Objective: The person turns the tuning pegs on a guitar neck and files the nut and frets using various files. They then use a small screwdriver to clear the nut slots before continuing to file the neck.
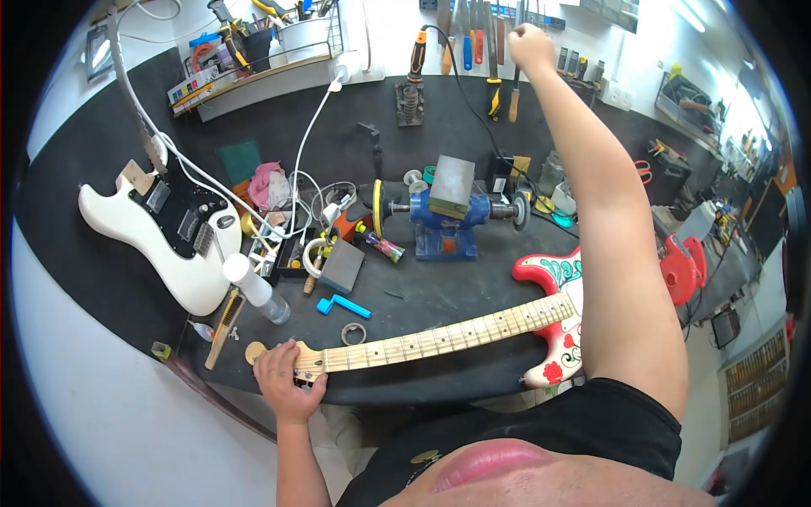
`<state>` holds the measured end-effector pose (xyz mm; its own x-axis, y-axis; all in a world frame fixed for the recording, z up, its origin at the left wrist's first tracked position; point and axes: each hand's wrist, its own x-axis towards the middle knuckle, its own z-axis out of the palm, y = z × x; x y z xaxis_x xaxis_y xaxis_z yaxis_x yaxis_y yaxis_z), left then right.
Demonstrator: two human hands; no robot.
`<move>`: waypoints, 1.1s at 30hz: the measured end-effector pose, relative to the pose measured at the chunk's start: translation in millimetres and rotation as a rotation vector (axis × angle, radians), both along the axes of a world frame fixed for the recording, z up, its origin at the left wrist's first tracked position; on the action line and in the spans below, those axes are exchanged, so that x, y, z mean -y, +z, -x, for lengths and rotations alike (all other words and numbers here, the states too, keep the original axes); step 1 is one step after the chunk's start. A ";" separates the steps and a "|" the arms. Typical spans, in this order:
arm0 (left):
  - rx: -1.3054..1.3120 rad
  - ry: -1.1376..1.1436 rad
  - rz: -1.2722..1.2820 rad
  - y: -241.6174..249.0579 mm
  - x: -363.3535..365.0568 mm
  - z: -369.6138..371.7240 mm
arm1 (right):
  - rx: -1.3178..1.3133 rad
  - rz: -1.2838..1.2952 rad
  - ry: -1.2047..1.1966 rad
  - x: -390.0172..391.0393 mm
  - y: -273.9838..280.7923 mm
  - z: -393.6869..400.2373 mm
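Observation:
An electric guitar with a maple neck (448,338) and a painted red and white body (553,342) lies across the front of the bench. My left hand (283,378) grips its headstock at the tuning pegs, fingers over the top and thumb at the near side. High at the wall rack, my right hand (532,49) is closed, with its fingers curled in among the hanging tools. Just below it hangs a wooden-handled tool (514,103); whether my fingers hold it is hidden. My right forearm covers part of the guitar body.
Behind the guitar stands a blue bench grinder (446,239) with a grey block (452,182) on top. A blue string winder (344,306), tape roll (353,334) and spray bottle (258,289) sit near the neck. A white guitar body (156,241) leans at left.

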<state>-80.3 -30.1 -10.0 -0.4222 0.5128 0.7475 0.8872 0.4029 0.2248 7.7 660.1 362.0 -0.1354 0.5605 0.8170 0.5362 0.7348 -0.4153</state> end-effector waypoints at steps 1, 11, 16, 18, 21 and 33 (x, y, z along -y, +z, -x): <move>-0.004 0.007 0.009 0.4 0.9 0.4 | 0.035 -0.044 0.057 4.6 -5.5 3.5; -0.018 0.010 0.010 0.3 1.6 0.8 | -0.463 0.900 0.645 15.8 -59.6 57.9; -0.031 -0.014 0.004 2.7 -0.1 0.7 | -0.855 1.039 0.939 22.4 -62.1 58.8; -0.030 -0.010 0.007 2.8 -0.2 0.1 | -0.855 1.029 0.909 25.6 -62.4 60.0; -0.027 -0.003 0.013 0.1 0.5 0.9 | -0.920 1.068 0.888 31.9 -62.1 63.4; -0.023 0.006 0.007 2.2 0.3 -0.5 | -0.712 1.205 1.012 33.8 -72.7 64.9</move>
<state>-79.8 -30.4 -7.8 -0.4083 0.5160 0.7530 0.8897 0.4097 0.2017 -57.2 626.3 289.2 -0.6193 0.7805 0.0860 -0.4245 -0.2407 -0.8728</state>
